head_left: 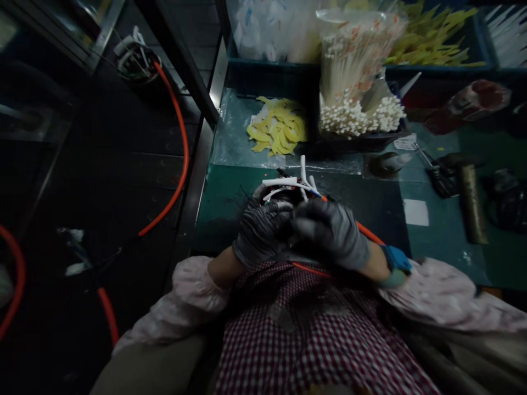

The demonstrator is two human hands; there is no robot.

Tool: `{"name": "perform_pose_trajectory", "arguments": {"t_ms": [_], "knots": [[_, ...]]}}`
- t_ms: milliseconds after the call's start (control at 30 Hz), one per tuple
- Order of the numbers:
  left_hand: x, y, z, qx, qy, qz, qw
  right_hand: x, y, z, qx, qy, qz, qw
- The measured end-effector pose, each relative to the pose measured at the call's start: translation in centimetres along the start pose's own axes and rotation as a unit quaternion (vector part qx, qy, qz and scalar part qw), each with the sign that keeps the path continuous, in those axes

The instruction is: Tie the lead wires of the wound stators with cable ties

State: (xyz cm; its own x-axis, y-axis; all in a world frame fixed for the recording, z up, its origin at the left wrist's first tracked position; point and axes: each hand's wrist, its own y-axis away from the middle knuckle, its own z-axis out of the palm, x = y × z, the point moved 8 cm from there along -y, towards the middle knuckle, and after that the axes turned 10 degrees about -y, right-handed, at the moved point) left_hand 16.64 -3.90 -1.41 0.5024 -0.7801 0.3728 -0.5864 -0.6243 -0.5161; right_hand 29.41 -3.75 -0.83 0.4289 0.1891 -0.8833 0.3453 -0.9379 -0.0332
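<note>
Both my hands wear grey gloves and meet close to my body at the near edge of the green bench (pixel 379 203). My left hand (pixel 263 230) is closed around a small dark part with a wire bundle (pixel 294 186) of white, red and blue leads sticking out above the fingers. My right hand (pixel 333 230) is closed against the same part from the right, fingertips touching the left hand. A thin orange wire (pixel 368 233) runs out from under my right hand towards my wrist.
A pile of yellow strips (pixel 278 131) lies on clear plastic behind my hands. A bag of white sticks (pixel 358 82) stands in a dark tray, with bins of yellow and white parts behind. A hammer (pixel 471 200) lies right. An orange hose (pixel 177 148) crosses the dark floor at left.
</note>
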Motion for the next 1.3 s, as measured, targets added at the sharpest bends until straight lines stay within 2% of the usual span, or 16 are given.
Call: {"name": "perform_pose_trajectory", "arguments": {"t_ms": [100,167,233,333,400,433,533,633,700,767,867,933,1000,1067,1167,1300], "knots": [[-0.3,0.2,0.4,-0.023,-0.024,0.024,0.999,-0.6,-1.6,-2.1,0.141,0.085,-0.021,0.986],[-0.3,0.5,0.4,-0.039,-0.046,0.053,0.997,-1.3,-1.5,-3.6,0.193,0.099,-0.068,0.974],[-0.2,0.8,-0.3,-0.040,-0.089,0.074,0.992,-1.2,-0.9,-5.1,0.226,0.110,-0.067,0.966],[0.2,0.9,-2.3,-0.035,-0.171,0.100,0.980,0.7,-1.0,-4.8,0.147,0.178,0.039,0.972],[0.7,0.7,-2.9,-0.083,-0.213,0.132,0.965,2.3,-1.7,-3.6,0.052,0.223,0.100,0.968],[1.0,0.5,-3.0,-0.116,-0.224,0.154,0.955,2.7,-2.3,-3.2,0.021,0.236,0.100,0.966],[1.6,-0.3,-3.6,-0.173,-0.226,0.206,0.936,2.7,-5.0,-2.6,-0.050,0.231,0.003,0.972],[1.7,-0.8,-4.1,-0.178,-0.242,0.225,0.927,2.7,-6.7,-2.2,-0.136,0.141,-0.115,0.974],[1.8,-0.4,-4.3,-0.160,-0.245,0.224,0.930,2.8,-6.9,-2.4,-0.148,0.080,-0.163,0.972],[1.7,0.4,-4.7,-0.108,-0.252,0.211,0.938,2.8,-6.4,-3.5,-0.088,0.072,-0.183,0.976],[0.7,1.9,-4.1,-0.067,-0.268,0.177,0.944,1.5,-5.1,-7.0,0.091,0.143,-0.183,0.968],[0.0,2.4,-2.9,-0.075,-0.254,0.174,0.949,0.1,-4.3,-10.1,0.219,0.214,-0.161,0.938],[-0.6,2.4,-2.2,-0.057,-0.228,0.176,0.956,-1.1,-4.4,-12.6,0.301,0.280,-0.122,0.903],[-0.8,2.1,-2.0,-0.017,-0.210,0.168,0.963,-1.5,-5.6,-14.1,0.317,0.319,-0.075,0.890],[-0.5,1.8,-1.7,0.033,-0.213,0.130,0.968,-1.0,-7.5,-14.4,0.292,0.323,-0.018,0.900],[0.6,2.5,-0.6,0.075,-0.249,0.042,0.965,-0.7,-7.6,-14.2,0.297,0.313,-0.009,0.902]]}}
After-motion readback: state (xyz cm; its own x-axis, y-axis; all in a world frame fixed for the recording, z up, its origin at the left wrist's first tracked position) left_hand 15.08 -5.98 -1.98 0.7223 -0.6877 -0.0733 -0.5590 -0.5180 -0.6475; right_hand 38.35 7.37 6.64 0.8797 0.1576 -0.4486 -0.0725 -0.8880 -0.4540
